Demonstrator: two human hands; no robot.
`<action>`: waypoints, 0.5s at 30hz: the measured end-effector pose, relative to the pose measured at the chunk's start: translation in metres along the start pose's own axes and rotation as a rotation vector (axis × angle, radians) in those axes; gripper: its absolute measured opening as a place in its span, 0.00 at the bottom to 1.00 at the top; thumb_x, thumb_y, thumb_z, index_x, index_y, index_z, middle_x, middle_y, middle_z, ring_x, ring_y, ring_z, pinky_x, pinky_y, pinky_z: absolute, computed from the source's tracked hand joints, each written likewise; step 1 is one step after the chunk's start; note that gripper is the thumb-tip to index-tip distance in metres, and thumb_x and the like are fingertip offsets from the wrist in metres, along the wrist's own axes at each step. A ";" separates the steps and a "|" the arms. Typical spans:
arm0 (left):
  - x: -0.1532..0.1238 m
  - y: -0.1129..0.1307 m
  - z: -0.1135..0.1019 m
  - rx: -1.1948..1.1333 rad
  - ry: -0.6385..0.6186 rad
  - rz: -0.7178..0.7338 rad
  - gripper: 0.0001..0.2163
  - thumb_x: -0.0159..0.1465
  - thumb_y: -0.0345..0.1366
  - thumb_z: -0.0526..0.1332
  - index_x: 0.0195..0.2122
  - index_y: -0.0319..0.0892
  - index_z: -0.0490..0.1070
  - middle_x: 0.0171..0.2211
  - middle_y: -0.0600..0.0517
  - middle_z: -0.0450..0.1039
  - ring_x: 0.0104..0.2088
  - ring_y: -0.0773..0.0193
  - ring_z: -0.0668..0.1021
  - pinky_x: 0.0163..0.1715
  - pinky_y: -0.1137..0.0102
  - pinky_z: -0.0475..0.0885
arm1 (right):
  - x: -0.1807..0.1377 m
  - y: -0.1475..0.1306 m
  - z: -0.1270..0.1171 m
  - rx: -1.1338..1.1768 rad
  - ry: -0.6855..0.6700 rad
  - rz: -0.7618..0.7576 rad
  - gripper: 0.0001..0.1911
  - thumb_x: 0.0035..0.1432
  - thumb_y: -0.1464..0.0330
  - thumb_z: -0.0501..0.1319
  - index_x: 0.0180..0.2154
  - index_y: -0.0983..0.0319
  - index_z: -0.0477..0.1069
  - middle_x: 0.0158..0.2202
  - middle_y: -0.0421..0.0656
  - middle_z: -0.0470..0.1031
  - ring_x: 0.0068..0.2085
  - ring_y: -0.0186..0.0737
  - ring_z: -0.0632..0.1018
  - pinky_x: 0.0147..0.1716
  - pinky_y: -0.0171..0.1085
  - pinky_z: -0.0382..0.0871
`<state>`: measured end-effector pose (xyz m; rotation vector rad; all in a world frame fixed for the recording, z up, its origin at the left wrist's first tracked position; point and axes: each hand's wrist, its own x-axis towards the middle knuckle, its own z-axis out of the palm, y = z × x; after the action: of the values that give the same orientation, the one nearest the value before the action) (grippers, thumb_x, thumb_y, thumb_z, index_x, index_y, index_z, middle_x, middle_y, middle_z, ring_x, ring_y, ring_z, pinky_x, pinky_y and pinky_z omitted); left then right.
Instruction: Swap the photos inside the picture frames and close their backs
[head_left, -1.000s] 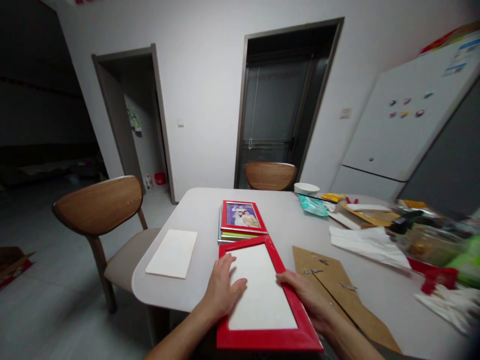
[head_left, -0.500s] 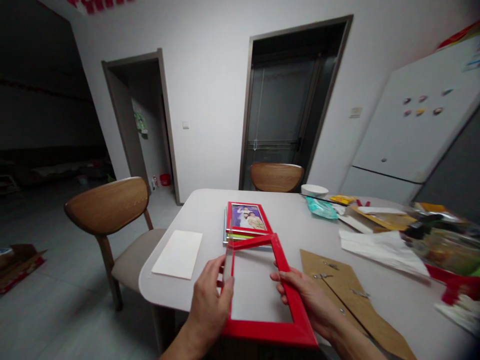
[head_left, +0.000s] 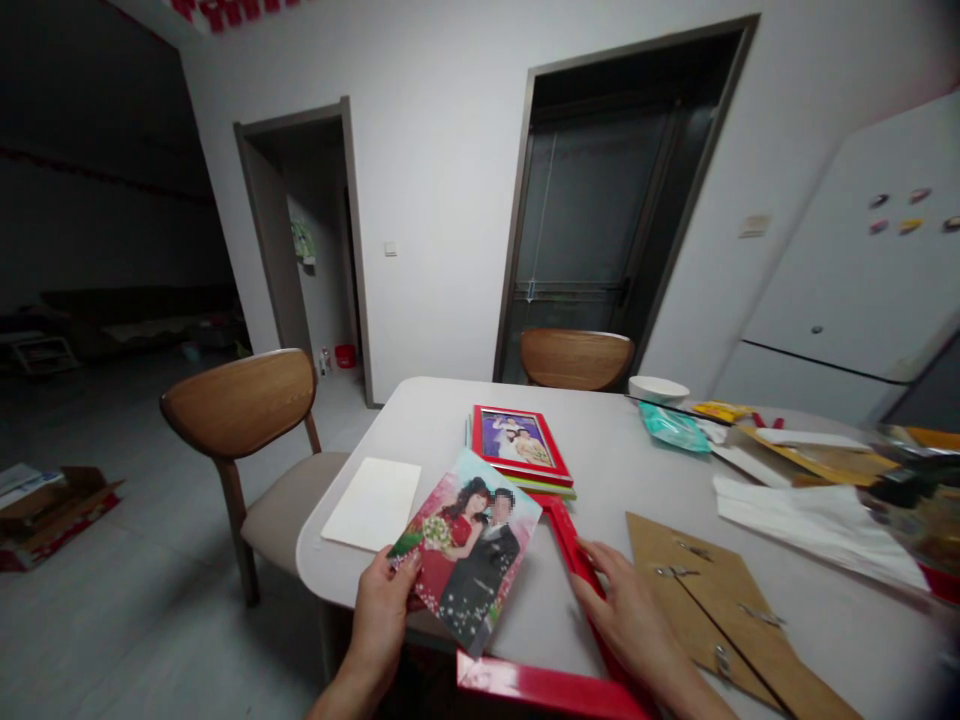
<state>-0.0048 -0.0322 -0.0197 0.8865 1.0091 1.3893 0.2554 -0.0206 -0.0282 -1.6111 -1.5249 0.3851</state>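
My left hand [head_left: 386,600] pinches a photo [head_left: 472,555] of a couple in red and dark clothes by its lower left edge, tilted with the picture toward me. My right hand [head_left: 619,600] is closed on the right side of a red picture frame [head_left: 551,685]. The photo covers part of that frame, whose opening shows the tabletop. Beyond them, a framed photo with a red border [head_left: 559,455] lies on top of a small stack of frames. Right of my right hand lie brown backing boards [head_left: 697,590] with metal clips.
A white rectangular sheet [head_left: 373,503] lies at the left of the white table [head_left: 435,400]. Toward the right are a white bowl [head_left: 658,389], a teal packet [head_left: 673,427] and white paper [head_left: 814,525]. Wooden chairs [head_left: 244,400] stand at the left and far sides.
The photo now shows its picture side in my left hand, away from the frame's left side. The frame has dropped lower in view, and my right hand has shifted slightly right with it.
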 end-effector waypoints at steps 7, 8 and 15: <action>-0.016 0.003 0.024 -0.226 -0.044 -0.046 0.14 0.53 0.41 0.60 0.36 0.38 0.66 0.32 0.48 0.74 0.30 0.62 0.76 0.29 0.70 0.70 | -0.016 -0.054 0.009 0.574 -0.186 0.227 0.27 0.43 0.59 0.59 0.47 0.60 0.63 0.41 0.47 0.72 0.40 0.45 0.73 0.40 0.46 0.65; -0.018 0.002 0.028 -0.227 -0.074 -0.048 0.14 0.54 0.41 0.60 0.37 0.38 0.66 0.32 0.48 0.74 0.31 0.61 0.76 0.30 0.70 0.70 | -0.018 -0.061 0.013 0.741 -0.239 0.300 0.27 0.45 0.59 0.58 0.48 0.60 0.61 0.40 0.46 0.73 0.37 0.44 0.74 0.38 0.44 0.67; 0.008 0.008 0.000 0.616 -0.046 0.345 0.18 0.56 0.37 0.55 0.47 0.39 0.60 0.44 0.45 0.68 0.45 0.58 0.70 0.45 0.65 0.63 | -0.016 -0.059 0.029 1.279 -0.273 0.592 0.28 0.44 0.67 0.62 0.49 0.62 0.59 0.35 0.44 0.76 0.34 0.43 0.76 0.36 0.40 0.69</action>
<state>-0.0085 -0.0240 -0.0125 1.6004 1.3209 1.3419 0.1919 -0.0316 -0.0063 -0.8888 -0.5802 1.5681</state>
